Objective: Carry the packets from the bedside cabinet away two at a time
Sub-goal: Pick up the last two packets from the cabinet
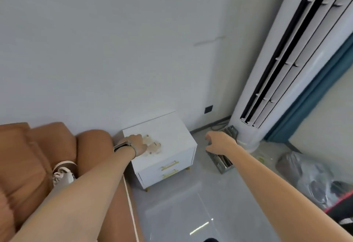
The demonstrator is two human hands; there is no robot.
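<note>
Packets (152,145) lie on cabinet (172,127) under left hand (136,143), finger grip unclear; right hand (219,142) fingers loose.

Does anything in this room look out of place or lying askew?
Yes. A grey slotted file rack lies tipped on the grey tiled floor, between the white bedside cabinet and the tall white air conditioner. It looks knocked over rather than standing upright.

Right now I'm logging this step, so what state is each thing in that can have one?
bedside cabinet: both drawers shut, packets on top.
packets: clear, lying on the cabinet top, not lifted.
left hand: on the packets; grip hidden.
right hand: in the air beside the cabinet, fingers loosely curled, empty.
air conditioner: upright, louvres open.
</note>
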